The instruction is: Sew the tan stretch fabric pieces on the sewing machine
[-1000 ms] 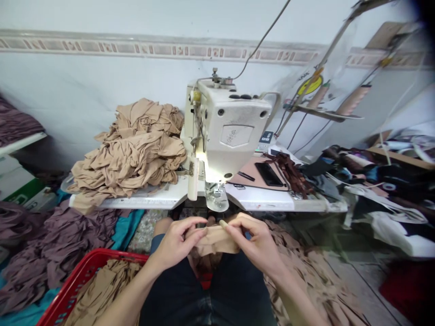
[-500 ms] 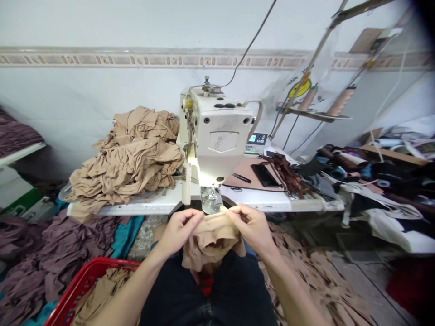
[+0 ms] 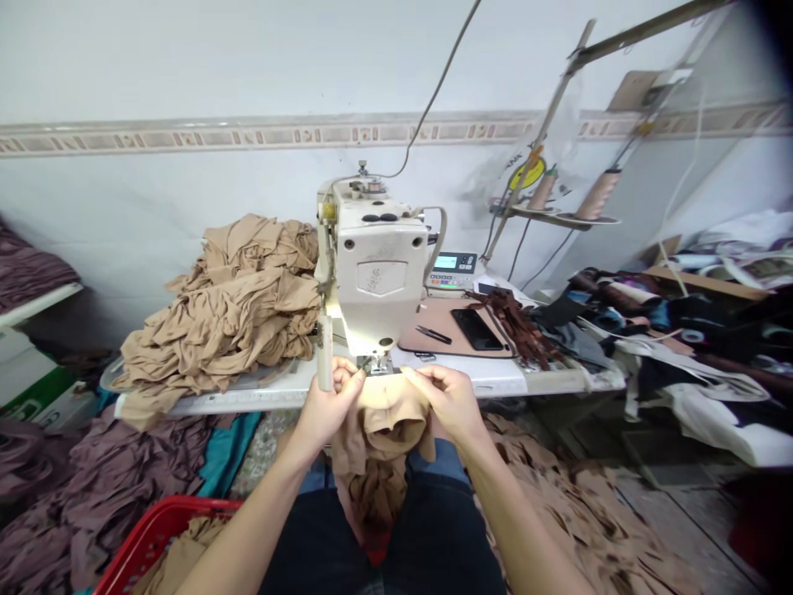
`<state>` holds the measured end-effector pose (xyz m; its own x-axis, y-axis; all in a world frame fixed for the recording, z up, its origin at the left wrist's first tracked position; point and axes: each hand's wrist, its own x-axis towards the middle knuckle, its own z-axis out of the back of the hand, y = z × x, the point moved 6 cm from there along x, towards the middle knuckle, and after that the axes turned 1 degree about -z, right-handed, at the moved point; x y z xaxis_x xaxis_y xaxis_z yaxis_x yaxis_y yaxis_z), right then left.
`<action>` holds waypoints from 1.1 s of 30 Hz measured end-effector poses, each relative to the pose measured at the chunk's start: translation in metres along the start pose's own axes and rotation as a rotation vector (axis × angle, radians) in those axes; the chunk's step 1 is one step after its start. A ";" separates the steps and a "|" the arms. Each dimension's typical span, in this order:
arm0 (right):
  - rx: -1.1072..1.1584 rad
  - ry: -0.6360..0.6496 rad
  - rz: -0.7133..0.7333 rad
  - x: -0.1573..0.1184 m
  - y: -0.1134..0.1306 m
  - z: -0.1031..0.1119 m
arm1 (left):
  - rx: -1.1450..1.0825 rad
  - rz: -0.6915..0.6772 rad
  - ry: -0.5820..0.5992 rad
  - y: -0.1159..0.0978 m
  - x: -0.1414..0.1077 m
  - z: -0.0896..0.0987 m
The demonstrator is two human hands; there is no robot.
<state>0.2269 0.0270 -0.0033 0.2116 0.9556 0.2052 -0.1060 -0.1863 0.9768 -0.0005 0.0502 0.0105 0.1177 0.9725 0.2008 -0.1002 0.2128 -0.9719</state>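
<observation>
A tan piece of fabric point(image 3: 396, 421) is stretched between my two hands, its upper edge close to the presser foot of the white sewing machine point(image 3: 379, 285). My left hand point(image 3: 333, 405) pinches the fabric's left end between thumb and fingers, beside the machine's foot. At the right end, my right hand point(image 3: 447, 402) grips the same edge with thumb and forefinger. The rest of the cloth hangs in folds over my lap. I cannot tell whether the edge lies under the foot.
Heaped tan garments point(image 3: 229, 306) cover the table's left side. To the right lie thread snips point(image 3: 434, 335), a black phone point(image 3: 477, 329) and brown strips point(image 3: 526, 330). A red basket point(image 3: 145, 529) stands low at left. Thread cones point(image 3: 598, 196) sit on a stand behind.
Both hands have moved forward with the tan fabric, bringing its upper edge up to the machine's foot. The camera view has shifted slightly.
</observation>
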 end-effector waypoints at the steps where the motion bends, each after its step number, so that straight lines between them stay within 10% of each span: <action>1: 0.000 -0.005 0.005 0.002 0.001 0.001 | -0.027 -0.004 0.007 0.001 0.003 -0.001; 11: 0.015 -0.019 -0.061 -0.007 -0.034 0.002 | -0.129 0.014 -0.028 0.015 -0.001 -0.003; 18: 0.062 -0.115 -0.131 -0.065 -0.071 0.004 | 0.124 0.038 -0.013 0.059 -0.035 0.046; 23: 0.133 0.159 -0.144 -0.093 -0.058 -0.051 | 0.004 0.064 -0.120 0.058 -0.029 0.082; 28: 0.316 0.232 -0.207 -0.088 -0.031 -0.090 | 0.043 0.058 -0.081 0.052 -0.033 0.068; 33: 0.152 0.164 -0.154 -0.086 -0.019 -0.068 | 0.064 0.081 0.067 0.060 -0.058 0.044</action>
<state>0.1450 -0.0364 -0.0442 0.0522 0.9972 0.0530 0.0654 -0.0564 0.9963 -0.0572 0.0109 -0.0538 0.1726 0.9787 0.1113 -0.1744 0.1416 -0.9744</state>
